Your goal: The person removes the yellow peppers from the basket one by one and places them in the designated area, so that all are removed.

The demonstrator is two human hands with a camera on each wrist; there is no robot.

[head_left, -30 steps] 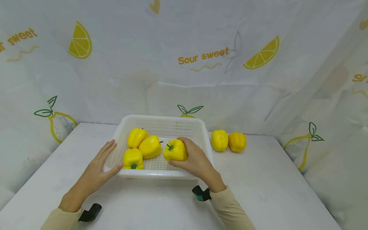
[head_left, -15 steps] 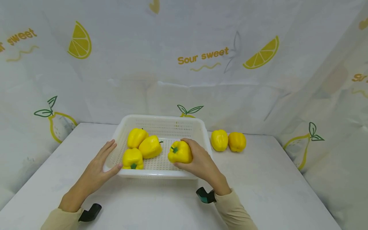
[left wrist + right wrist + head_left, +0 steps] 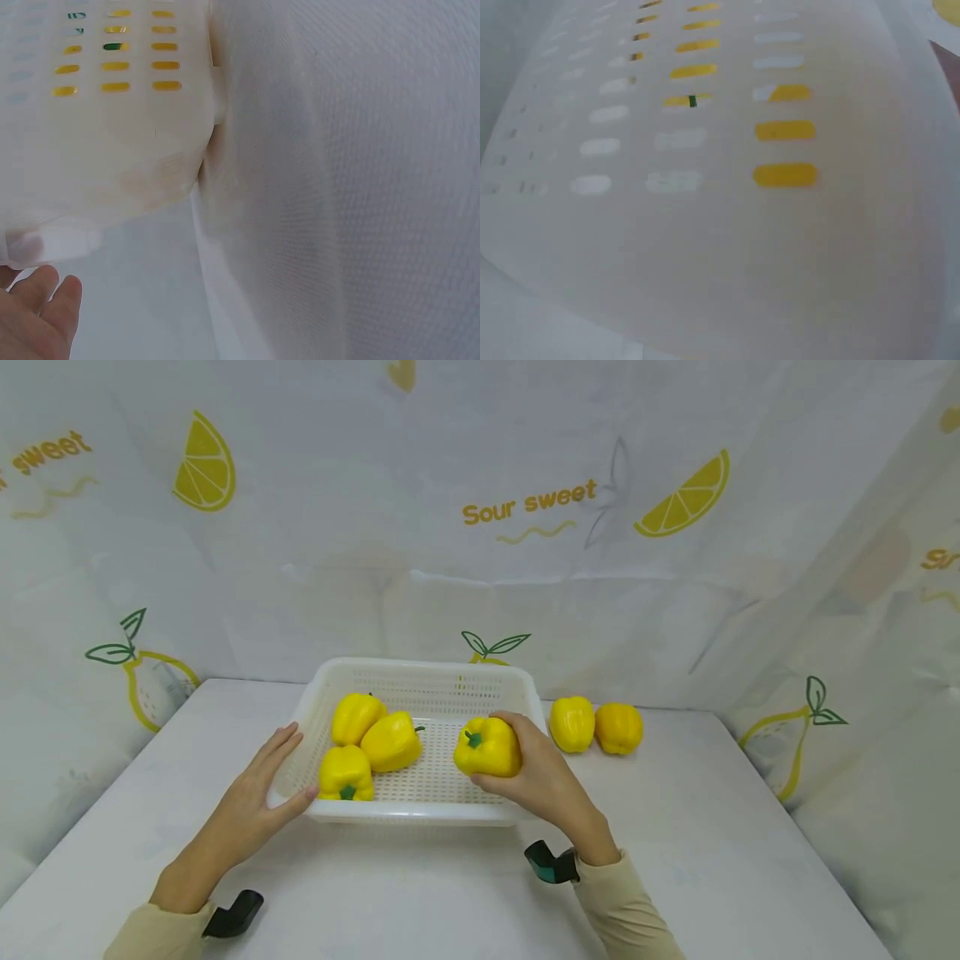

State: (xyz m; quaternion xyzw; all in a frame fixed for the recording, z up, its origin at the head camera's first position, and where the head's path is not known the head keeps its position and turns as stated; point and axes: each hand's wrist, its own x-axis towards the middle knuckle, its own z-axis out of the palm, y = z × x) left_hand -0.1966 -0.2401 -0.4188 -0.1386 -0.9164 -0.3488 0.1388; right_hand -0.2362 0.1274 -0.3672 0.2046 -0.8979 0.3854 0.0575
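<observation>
A yellow bell pepper (image 3: 487, 747) with a green stem sits in the grip of my right hand (image 3: 551, 777), over the right half of a white plastic basket (image 3: 420, 812). Whether it touches the basket floor I cannot tell. My left hand (image 3: 251, 802) rests at the basket's front left corner, fingers extended along the left side and thumb at the front rim; in the left wrist view its fingers (image 3: 64, 304) show by the translucent rim. Three yellow bell peppers (image 3: 392, 743) lie together in the basket's left half. The right wrist view shows mostly the basket's slotted wall (image 3: 720, 247).
Two more yellow bell peppers, one lighter (image 3: 572, 725) and one deeper yellow (image 3: 618, 728), stand side by side on the white table (image 3: 697, 827), right of the basket. A white curtain (image 3: 337, 510) with lemon prints hangs behind the table.
My right hand has moved to the right inside the basket, carrying the bell pepper, and slightly up in the view just now. The left hand stays at the same corner.
</observation>
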